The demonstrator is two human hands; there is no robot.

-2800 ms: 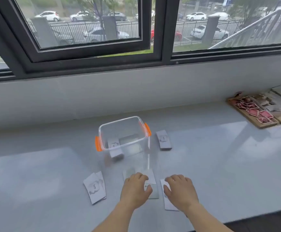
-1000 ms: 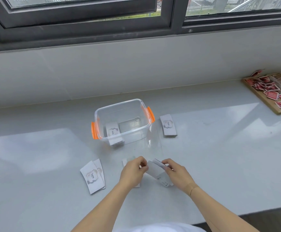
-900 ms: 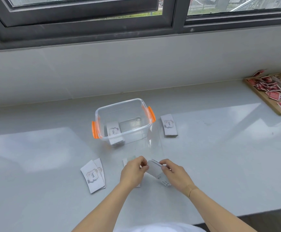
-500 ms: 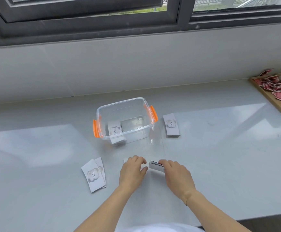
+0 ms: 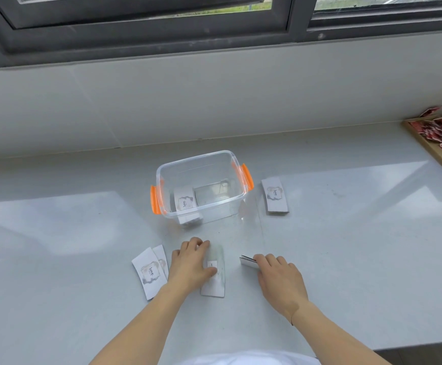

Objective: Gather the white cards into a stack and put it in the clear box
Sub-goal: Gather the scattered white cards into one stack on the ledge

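The right hand (image 5: 280, 279) pinched a thin card stack (image 5: 248, 261) on the counter (image 5: 346, 233); the left hand (image 5: 192, 263) pressed flat, unclenched, on another card (image 5: 216, 281). Loosely pinched, the stack could fan apart before reaching the clear box (image 5: 201, 185).

The word "love" was printed on the white card (image 5: 150, 272) at 7 o'clock on the table (image 5: 346, 233), on the card (image 5: 275, 193) at 2 o'clock just beside the clear box (image 5: 201, 185), and on the card inside the box (image 5: 184, 201). Print on the card under the left hand (image 5: 212, 264) was too small to read.
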